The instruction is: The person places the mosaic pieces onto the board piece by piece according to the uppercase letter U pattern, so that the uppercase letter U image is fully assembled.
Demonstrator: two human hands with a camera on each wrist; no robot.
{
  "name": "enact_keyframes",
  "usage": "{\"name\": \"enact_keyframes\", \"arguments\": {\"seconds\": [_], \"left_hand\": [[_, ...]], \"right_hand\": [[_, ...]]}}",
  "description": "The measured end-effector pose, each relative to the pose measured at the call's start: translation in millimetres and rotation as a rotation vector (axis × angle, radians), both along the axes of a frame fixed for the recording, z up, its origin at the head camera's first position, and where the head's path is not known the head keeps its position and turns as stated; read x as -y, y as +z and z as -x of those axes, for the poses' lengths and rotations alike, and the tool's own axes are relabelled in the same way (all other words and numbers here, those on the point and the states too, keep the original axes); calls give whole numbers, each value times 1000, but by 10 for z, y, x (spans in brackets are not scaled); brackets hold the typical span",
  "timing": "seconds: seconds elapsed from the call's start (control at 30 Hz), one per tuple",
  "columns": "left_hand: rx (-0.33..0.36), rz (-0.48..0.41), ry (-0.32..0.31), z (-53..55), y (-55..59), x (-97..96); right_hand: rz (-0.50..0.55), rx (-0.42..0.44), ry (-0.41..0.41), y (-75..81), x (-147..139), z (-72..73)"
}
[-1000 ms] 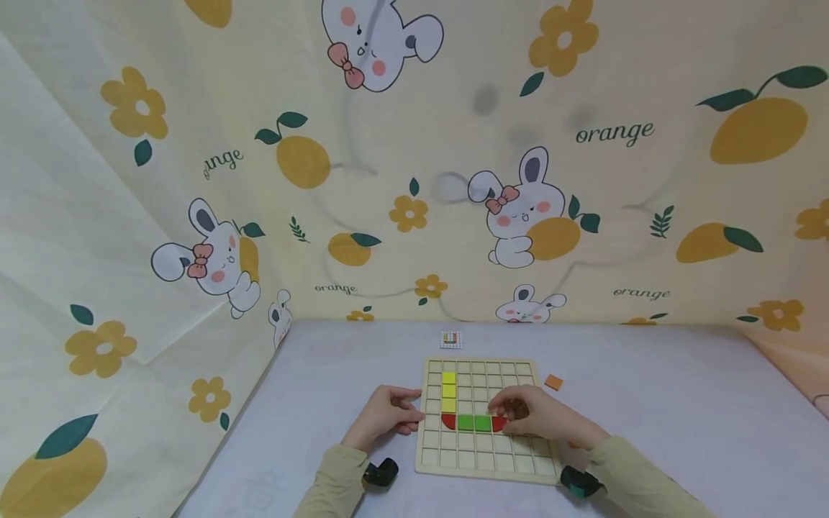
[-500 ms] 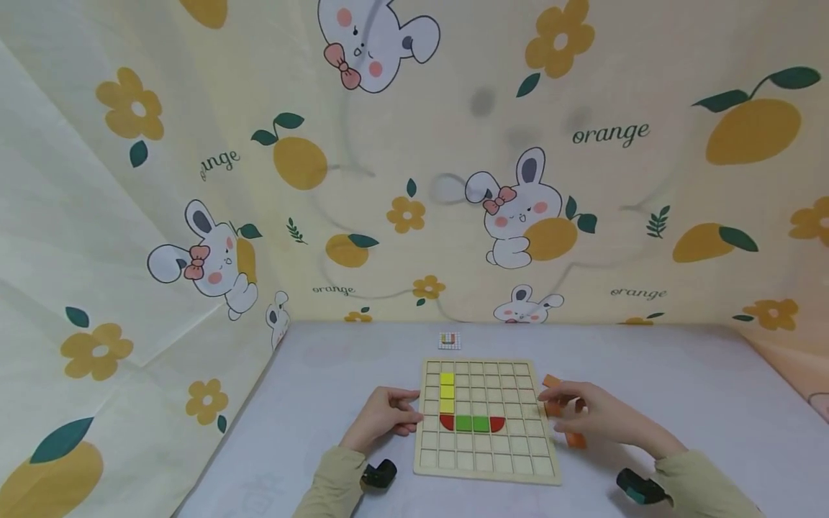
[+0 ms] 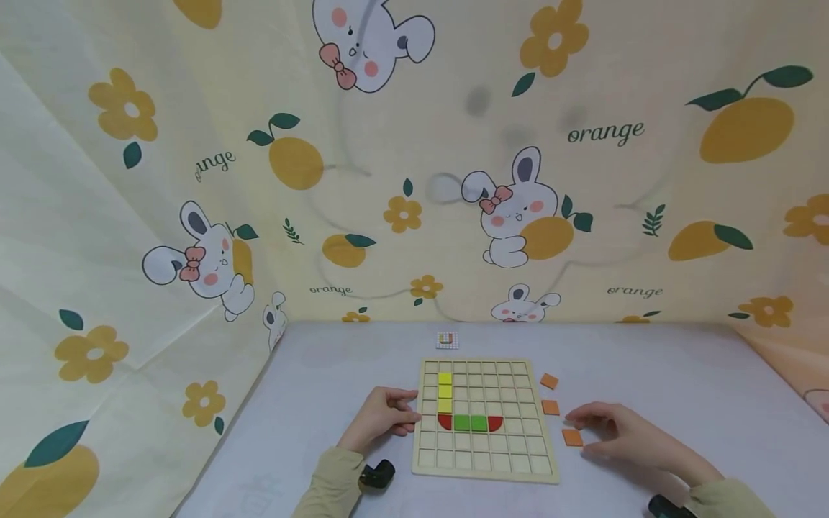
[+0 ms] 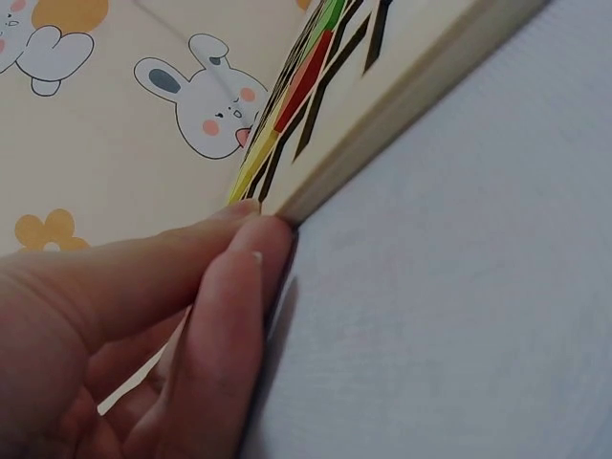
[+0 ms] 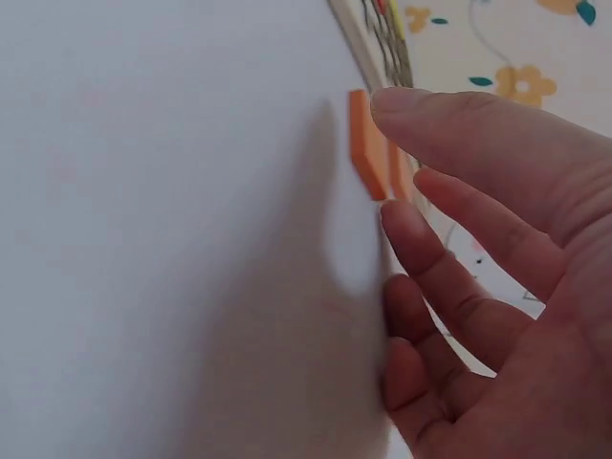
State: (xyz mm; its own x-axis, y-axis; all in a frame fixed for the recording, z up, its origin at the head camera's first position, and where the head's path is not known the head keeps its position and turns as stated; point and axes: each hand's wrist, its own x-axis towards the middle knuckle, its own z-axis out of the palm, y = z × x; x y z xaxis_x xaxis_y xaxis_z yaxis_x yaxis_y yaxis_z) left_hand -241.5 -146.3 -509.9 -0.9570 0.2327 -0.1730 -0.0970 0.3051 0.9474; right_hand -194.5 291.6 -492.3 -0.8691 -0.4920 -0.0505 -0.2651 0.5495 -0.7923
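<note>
A wooden grid board (image 3: pixel 484 457) lies on the table. It holds a column of three yellow tiles (image 3: pixel 445 392), with a row below of two green tiles (image 3: pixel 470 423) between two rounded red tiles (image 3: pixel 495 423). My left hand (image 3: pixel 378 419) grips the board's left edge with thumb and fingertips, close up in the left wrist view. Right of the board my right hand (image 3: pixel 624 435) has its thumb and index finger spread around the nearest orange tile (image 3: pixel 573 437). In the right wrist view the thumb overlaps that tile (image 5: pixel 361 143); whether they touch I cannot tell.
Two more orange tiles, a middle one (image 3: pixel 550 408) and a far one (image 3: pixel 549 381), lie along the board's right side. Behind the board is a small pattern card (image 3: pixel 447 340). A printed cloth (image 3: pixel 363 208) hangs at the back and left of the white table (image 3: pixel 337 360).
My right hand has left the red tile at the row's right end and moved right, past the board's edge, to the nearest orange tile. The left hand has stayed on the board.
</note>
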Motion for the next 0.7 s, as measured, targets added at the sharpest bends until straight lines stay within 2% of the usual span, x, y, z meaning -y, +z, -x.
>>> {"name": "enact_keyframes", "arguments": {"seconds": [0.27,0.7], "left_hand": [[6,1,1,-13,27,-6],[0,6,9,-2,7,-6]], "right_hand": [[-7,-106,8,-89,16,-26],[-19,-125,10,-118,0,13]]}}
